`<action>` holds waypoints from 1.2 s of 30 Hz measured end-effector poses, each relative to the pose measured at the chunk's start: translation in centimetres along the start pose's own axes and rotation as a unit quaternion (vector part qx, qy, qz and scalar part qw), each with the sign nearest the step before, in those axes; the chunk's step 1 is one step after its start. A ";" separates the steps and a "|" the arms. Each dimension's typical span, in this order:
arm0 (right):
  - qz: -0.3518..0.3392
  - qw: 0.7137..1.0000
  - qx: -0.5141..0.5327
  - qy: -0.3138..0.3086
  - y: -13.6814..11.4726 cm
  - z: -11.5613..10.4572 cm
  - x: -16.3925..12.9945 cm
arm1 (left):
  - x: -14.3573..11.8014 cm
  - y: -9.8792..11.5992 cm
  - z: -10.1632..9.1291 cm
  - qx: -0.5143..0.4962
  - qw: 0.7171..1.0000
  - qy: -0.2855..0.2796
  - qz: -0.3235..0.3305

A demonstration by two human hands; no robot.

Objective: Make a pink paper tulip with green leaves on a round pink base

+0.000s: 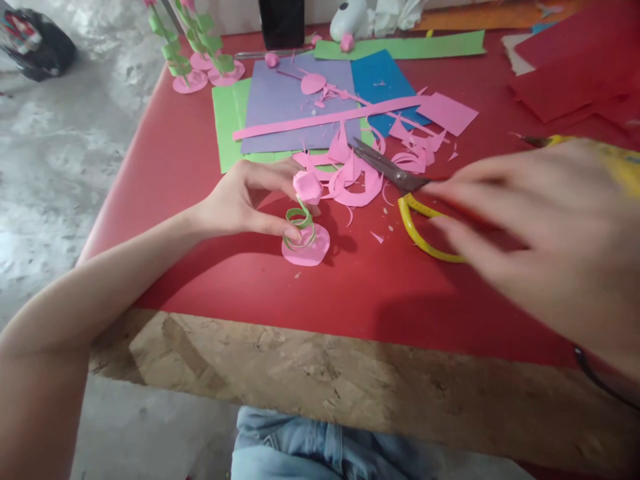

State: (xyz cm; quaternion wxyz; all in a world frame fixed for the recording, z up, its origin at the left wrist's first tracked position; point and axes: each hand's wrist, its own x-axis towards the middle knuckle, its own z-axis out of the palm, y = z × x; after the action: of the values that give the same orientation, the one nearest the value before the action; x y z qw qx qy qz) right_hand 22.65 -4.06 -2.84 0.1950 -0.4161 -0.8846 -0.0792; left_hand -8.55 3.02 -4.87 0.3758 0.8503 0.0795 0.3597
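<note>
My left hand pinches a small paper flower, its thumb on the spiral green paper stem. A folded pink paper bud tops the stem, and a round pink paper base is under it on the table. My right hand is smeared by motion above the scissors, fingertips at the yellow handles; whether it grips them I cannot tell. The scissors' blades point toward the pink paper scraps. Partly hidden behind that hand is a yellow tool with a dark tip.
Two finished-looking paper flowers stand at the table's back left. Purple, blue and green paper lie mid-table under a pink strip. Red sheets are stacked back right. A wooden edge runs along the front.
</note>
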 end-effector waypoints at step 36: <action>-0.131 0.986 0.059 -0.083 -3.8 5.1 7.0 | 0.0 0.1 -0.3 0.012 1.000 -0.020 -0.018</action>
State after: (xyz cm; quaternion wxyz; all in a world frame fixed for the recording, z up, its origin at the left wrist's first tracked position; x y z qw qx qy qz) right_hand 14.34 -0.03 -4.52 0.1327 -0.2894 -0.9478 -0.0169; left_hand -8.73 3.12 -4.69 0.3734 0.8603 0.0917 0.3347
